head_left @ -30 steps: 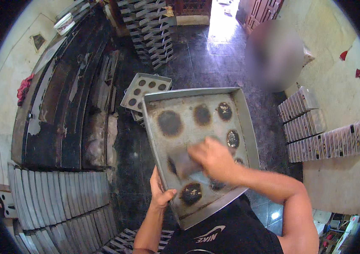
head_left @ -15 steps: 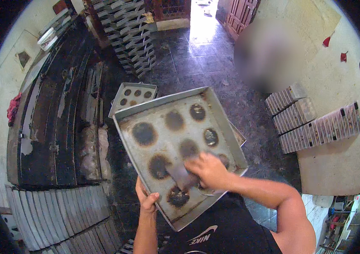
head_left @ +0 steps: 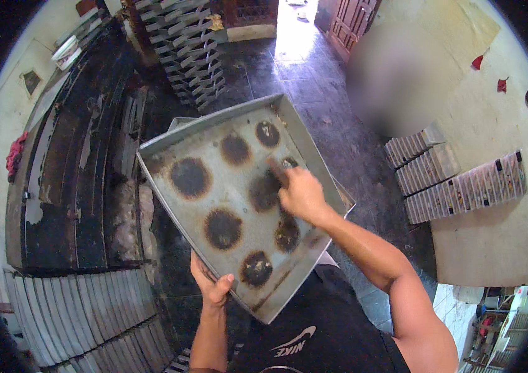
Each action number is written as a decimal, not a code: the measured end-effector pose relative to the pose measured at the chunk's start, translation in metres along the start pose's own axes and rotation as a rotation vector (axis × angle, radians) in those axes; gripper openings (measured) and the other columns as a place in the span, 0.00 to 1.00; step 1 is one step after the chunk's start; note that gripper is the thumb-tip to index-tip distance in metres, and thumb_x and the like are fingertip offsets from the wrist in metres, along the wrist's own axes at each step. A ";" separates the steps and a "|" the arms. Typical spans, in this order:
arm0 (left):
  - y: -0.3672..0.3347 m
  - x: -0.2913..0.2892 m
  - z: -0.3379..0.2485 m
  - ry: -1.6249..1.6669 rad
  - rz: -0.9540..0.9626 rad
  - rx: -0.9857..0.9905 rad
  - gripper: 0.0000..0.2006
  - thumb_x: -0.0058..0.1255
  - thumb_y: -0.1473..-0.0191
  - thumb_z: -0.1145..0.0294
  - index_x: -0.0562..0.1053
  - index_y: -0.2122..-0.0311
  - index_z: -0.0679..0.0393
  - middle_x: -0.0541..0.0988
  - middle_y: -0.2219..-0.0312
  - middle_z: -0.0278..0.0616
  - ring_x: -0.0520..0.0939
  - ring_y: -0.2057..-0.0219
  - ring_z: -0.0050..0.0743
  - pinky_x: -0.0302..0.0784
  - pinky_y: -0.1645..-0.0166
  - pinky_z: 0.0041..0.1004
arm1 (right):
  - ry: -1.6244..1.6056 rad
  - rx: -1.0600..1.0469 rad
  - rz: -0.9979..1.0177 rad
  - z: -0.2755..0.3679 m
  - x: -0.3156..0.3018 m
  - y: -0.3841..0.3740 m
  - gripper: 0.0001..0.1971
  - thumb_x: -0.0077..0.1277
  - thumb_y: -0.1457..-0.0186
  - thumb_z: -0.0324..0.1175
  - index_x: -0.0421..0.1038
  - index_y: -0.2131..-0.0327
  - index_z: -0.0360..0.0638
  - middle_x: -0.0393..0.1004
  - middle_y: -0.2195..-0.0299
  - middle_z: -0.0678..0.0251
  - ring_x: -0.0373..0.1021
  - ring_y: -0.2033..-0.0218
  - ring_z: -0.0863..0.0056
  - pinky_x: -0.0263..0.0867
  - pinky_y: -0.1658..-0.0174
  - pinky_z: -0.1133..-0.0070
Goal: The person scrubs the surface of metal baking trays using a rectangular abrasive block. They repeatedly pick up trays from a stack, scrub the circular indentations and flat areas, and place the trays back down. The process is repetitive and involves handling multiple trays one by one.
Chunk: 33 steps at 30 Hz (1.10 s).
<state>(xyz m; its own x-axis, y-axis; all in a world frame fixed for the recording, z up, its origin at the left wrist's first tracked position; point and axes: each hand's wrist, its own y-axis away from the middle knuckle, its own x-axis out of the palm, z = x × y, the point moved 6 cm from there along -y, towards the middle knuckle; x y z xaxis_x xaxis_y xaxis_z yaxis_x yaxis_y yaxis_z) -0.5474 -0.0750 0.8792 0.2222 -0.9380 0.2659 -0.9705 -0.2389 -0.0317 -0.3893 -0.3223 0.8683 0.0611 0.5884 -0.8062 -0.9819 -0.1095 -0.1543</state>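
Observation:
A deep square metal baking tray is tilted up in front of my chest. Round burnt rings with dark centres mark its floor. My left hand grips its lower left side, thumb over the rim and the other fingers hidden behind. Inside the tray, my right hand is closed around a flat dark scraper. The scraper is at the upper right of the middle burnt spot, close to the tray's floor; its exact contact I cannot tell.
Tall stacks of metal trays stand ahead; more trays stand in rows at the lower left. A long black worn cabinet-like unit fills the left side. Clear plastic boxes line the right wall. Another tray's edge shows behind mine. A blurred shape is ahead right.
My right hand and the scraper have moved up across the tray, away from the lower burnt spots. The tray has shifted up and left, with my left hand still on its side.

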 end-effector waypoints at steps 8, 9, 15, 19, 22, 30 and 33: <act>0.001 0.019 0.006 -0.009 0.039 -0.080 0.52 0.68 0.66 0.57 0.57 0.37 0.71 0.69 0.45 0.49 0.72 0.44 0.41 0.66 0.39 0.37 | 0.048 0.127 0.197 -0.047 0.019 -0.007 0.14 0.49 0.55 0.31 0.75 0.64 0.34 0.77 0.66 0.44 0.74 0.61 0.45 0.70 0.57 0.54; -0.005 0.023 0.006 0.010 0.059 -0.063 0.51 0.68 0.66 0.57 0.57 0.37 0.71 0.70 0.45 0.49 0.72 0.44 0.41 0.66 0.39 0.37 | 0.010 -0.013 0.175 -0.020 0.017 0.016 0.16 0.50 0.55 0.31 0.75 0.62 0.34 0.77 0.66 0.43 0.74 0.61 0.45 0.70 0.56 0.54; -0.001 0.018 0.019 -0.081 -0.009 -0.031 0.51 0.68 0.64 0.56 0.57 0.37 0.71 0.69 0.45 0.50 0.72 0.45 0.42 0.67 0.39 0.37 | -0.006 0.226 0.094 -0.152 0.006 -0.022 0.20 0.59 0.54 0.42 0.79 0.62 0.35 0.76 0.58 0.49 0.72 0.56 0.48 0.69 0.49 0.64; -0.004 0.038 0.008 -0.152 -0.048 0.102 0.55 0.69 0.62 0.55 0.50 0.34 0.70 0.65 0.42 0.52 0.69 0.42 0.44 0.65 0.38 0.41 | -0.899 0.355 -0.083 -0.208 -0.038 -0.024 0.30 0.60 0.47 0.53 0.73 0.50 0.39 0.75 0.52 0.59 0.71 0.52 0.66 0.67 0.48 0.70; -0.009 0.053 0.022 -0.120 -0.019 0.121 0.59 0.68 0.62 0.55 0.44 0.32 0.67 0.61 0.39 0.53 0.63 0.38 0.48 0.60 0.36 0.46 | -1.272 0.602 0.177 -0.251 -0.043 -0.032 0.26 0.58 0.42 0.46 0.69 0.48 0.35 0.76 0.54 0.64 0.73 0.56 0.74 0.69 0.51 0.72; -0.037 0.071 -0.002 0.568 0.088 -0.035 0.47 0.57 0.50 0.42 0.54 0.32 0.60 0.61 0.36 0.52 0.59 0.34 0.45 0.52 0.31 0.51 | -0.721 -0.244 0.159 -0.210 -0.198 -0.140 0.22 0.60 0.44 0.45 0.77 0.60 0.30 0.74 0.54 0.63 0.71 0.56 0.73 0.67 0.52 0.73; -0.105 0.106 -0.052 0.269 0.426 -0.263 0.45 0.58 0.49 0.42 0.58 0.34 0.60 0.66 0.39 0.48 0.67 0.38 0.42 0.57 0.33 0.44 | -0.418 -0.462 0.159 -0.175 -0.231 -0.161 0.23 0.62 0.47 0.45 0.78 0.62 0.29 0.75 0.53 0.60 0.74 0.59 0.69 0.68 0.55 0.73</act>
<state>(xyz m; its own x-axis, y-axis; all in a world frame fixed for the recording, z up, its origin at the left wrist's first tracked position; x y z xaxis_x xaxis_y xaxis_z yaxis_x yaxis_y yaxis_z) -0.4272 -0.1363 0.9605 -0.1926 -0.8328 0.5190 -0.9674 0.2498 0.0419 -0.2138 -0.5807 0.9796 -0.2459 0.7888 -0.5633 -0.7889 -0.5005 -0.3566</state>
